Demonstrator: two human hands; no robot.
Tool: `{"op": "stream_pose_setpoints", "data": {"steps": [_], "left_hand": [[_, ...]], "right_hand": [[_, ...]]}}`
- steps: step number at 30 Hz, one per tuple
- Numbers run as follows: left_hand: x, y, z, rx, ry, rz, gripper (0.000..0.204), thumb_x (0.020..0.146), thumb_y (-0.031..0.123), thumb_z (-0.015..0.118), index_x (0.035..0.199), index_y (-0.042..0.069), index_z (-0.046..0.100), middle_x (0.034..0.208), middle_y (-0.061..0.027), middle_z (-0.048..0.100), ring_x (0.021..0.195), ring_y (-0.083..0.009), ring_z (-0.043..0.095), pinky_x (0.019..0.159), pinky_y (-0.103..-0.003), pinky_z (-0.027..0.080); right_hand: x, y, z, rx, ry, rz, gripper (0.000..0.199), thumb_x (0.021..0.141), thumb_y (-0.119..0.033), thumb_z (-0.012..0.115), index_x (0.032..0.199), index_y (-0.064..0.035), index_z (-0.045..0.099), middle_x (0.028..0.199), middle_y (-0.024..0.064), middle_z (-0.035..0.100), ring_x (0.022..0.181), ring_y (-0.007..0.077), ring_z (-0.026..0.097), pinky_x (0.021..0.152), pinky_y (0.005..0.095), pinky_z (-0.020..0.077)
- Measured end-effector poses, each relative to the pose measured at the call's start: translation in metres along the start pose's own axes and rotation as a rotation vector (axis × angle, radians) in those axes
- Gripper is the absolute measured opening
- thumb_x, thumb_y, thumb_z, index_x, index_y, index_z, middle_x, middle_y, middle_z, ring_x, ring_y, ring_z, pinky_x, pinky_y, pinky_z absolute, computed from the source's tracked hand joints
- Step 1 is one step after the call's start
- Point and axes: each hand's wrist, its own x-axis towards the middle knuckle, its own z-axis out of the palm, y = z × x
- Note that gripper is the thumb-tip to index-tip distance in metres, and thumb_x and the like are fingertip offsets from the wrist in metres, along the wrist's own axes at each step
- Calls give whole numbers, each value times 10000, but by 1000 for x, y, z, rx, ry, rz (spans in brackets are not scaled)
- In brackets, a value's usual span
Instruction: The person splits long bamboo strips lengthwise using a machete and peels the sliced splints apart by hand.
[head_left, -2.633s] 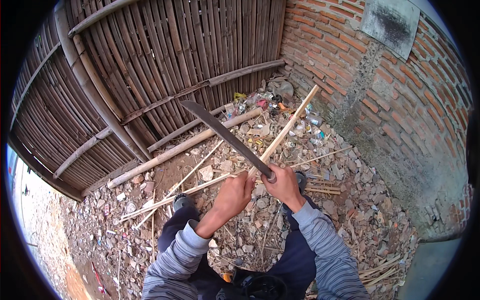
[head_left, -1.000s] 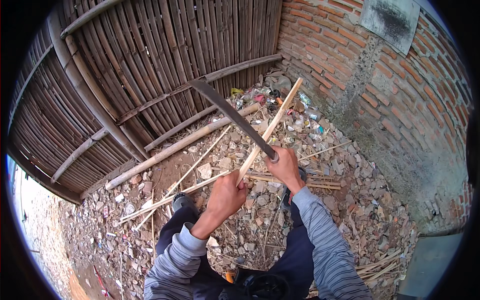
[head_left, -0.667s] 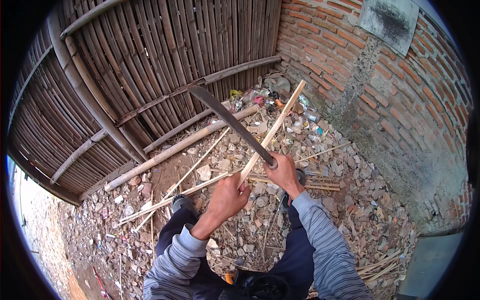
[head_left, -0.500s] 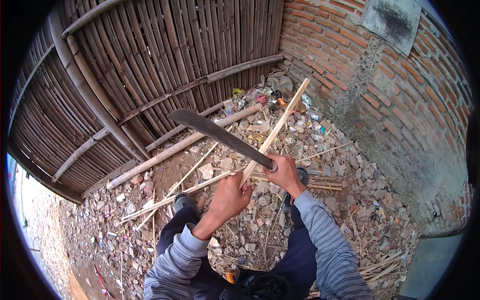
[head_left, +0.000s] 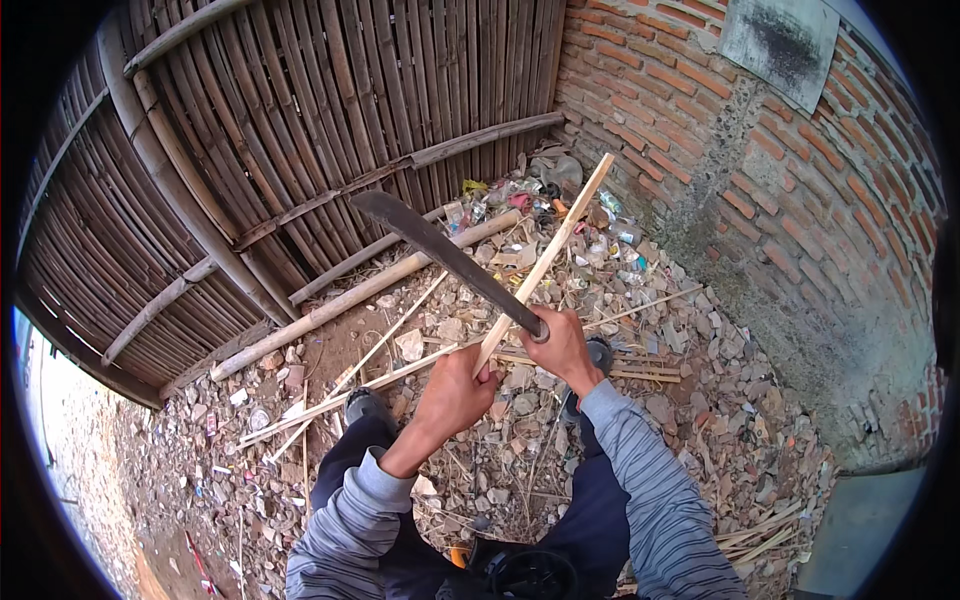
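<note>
Left hand (head_left: pixel 455 392) grips stiff, light bamboo strip (head_left: pixel 545 262) at its base | right hand (head_left: pixel 562 345) clenches heavy machete (head_left: pixel 445 258), blade toward 10 o'clock.

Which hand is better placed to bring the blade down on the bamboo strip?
Right, probably. The right hand grips the machete by its handle, blade raised across the bamboo strip. The left hand is closed on the strip's lower end.

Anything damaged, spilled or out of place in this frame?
Mostly the ground: rubble with litter heaped in the corner where the bamboo fence meets the brick wall. Loose bamboo pole lies along the fence. Left hand holds a bamboo strip, right hand a machete.
</note>
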Motion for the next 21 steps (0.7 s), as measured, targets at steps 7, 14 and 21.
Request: {"op": "stream_pose_setpoints", "data": {"steps": [7, 14, 21], "left_hand": [[1, -1, 8, 51, 28, -2, 317, 862, 143, 786, 746, 9, 523, 646, -199, 593, 634, -400, 626, 629, -461, 497], [1, -3, 7, 33, -18, -19, 325, 862, 169, 782, 742, 14, 522, 643, -206, 598, 632, -405, 627, 640, -466, 502], [-2, -6, 15, 86, 14, 32, 301, 854, 134, 777, 745, 11, 525, 640, -200, 598, 611, -395, 628, 621, -458, 500]], "right_hand": [[12, 18, -10, -82, -18, -2, 128, 800, -140, 744, 908, -75, 761, 669, 182, 667, 658, 389, 701, 589, 454, 533], [5, 13, -7, -36, -13, 127, 140, 812, -128, 731, 926, -52, 758, 664, 194, 655, 648, 405, 683, 604, 465, 524], [4, 25, -8, -106, -40, -56, 168, 763, -166, 777, 910, -85, 772, 697, 173, 692, 662, 394, 695, 622, 463, 547]]}}
